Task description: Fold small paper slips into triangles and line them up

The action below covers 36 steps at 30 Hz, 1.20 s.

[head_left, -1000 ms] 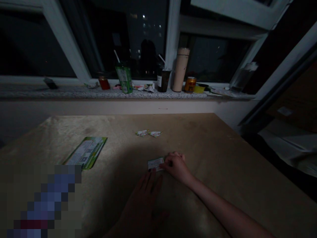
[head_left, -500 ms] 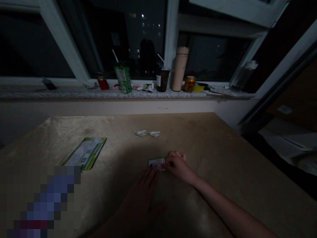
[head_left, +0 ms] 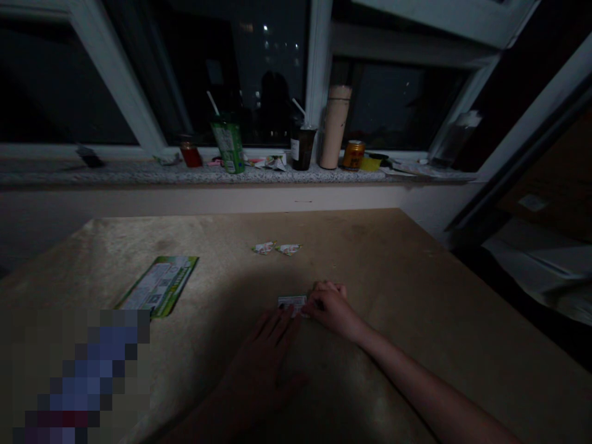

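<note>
A small printed piece of paper or wrapper, white with a green edge, lies on the table in front of me. My left hand is stretched out flat, its fingertips touching the near side of the piece. At the right end, my right hand is closed, with thumb and forefinger pinched at the piece's edge; the other fingers are curled in. Farther back are two small folded triangles with similar white and green print. Dim light hides the finer print and folds.
A green printed packet lies on the table at the left, beside a pixelated area. On the windowsill stand a green cup, a dark cup, a tall pinkish bottle, an orange can and a red jar.
My left hand has shifted very slightly, its fingers a little more spread. The right hand keeps its pinch at the piece's right end, and the triangles have not moved.
</note>
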Tool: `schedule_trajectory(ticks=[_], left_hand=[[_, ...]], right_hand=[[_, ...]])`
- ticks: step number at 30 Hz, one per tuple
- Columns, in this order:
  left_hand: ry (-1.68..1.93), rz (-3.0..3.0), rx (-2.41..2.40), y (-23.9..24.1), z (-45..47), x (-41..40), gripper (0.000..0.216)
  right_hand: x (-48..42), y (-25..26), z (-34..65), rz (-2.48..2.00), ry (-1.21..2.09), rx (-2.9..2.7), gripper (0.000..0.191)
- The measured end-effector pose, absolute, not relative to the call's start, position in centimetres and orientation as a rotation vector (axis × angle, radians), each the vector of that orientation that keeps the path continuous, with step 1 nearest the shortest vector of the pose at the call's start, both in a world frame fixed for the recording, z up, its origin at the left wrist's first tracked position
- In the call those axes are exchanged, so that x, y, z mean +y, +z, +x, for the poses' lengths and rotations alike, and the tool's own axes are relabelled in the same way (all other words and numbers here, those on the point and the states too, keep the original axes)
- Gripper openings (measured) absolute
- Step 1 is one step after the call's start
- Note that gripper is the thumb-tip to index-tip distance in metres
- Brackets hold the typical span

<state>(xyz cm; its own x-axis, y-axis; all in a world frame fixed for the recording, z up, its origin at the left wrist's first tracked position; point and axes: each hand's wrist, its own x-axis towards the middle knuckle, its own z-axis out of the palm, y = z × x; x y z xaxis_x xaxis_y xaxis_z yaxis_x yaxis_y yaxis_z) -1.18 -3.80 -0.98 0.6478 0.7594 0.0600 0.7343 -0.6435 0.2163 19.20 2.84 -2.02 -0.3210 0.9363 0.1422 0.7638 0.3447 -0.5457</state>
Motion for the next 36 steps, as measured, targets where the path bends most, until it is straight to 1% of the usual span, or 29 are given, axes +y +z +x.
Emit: schedule_trajectory(ticks=[5, 8, 11, 15, 19, 26, 29, 31, 34, 36], left_hand=[[0.207, 2.693, 1.208, -0.93, -1.09, -3.72, 0.078], [0.202, 2.697, 1.215, -0.92, -1.03, -3.73, 0.082], [0.203, 2.688, 1.216, -0.90, -1.01, -3.73, 0.083], [0.200, 2.668, 1.215, -0.92, -1.14, -3.71, 0.082], [0.208, 2.650, 1.189, -0.83, -1.22, -3.72, 0.082], [0.213, 2.606, 1.141, -0.52, -1.48, -3.27, 0.085], [0.205, 2.626, 1.102, -0.51, -1.67, -3.01, 0.085], [0.189, 2.639, 1.106, -0.47, -1.67, -2.93, 0.086], [0.171, 2.662, 1.105, -0.25, -1.53, -2.93, 0.086], [0.176, 2.682, 1.064, 0.01, -1.42, -2.94, 0.084]], right_hand=[[2.52, -1.88, 19.69, -1.447, 0.496, -2.147, 0.010], [2.31, -1.78, 20.07, -1.468, 0.419, -2.065, 0.021], [2.14, -1.80, 20.09, -1.502, 0.379, -2.018, 0.017], [2.03, -1.93, 19.61, -1.570, 0.474, -1.930, 0.012], [2.17, -2.21, 19.34, -1.626, 0.555, -1.835, 0.012], [2.37, -2.25, 19.33, -1.631, 0.577, -1.815, 0.015], [2.34, -2.14, 19.34, -1.668, 0.517, -1.776, 0.018], [2.33, -2.22, 19.34, -1.691, 0.476, -1.757, 0.014], [2.32, -2.45, 19.27, -1.680, 0.502, -1.756, 0.006], [2.27, -2.52, 19.16, -1.654, 0.532, -1.766, 0.006]])
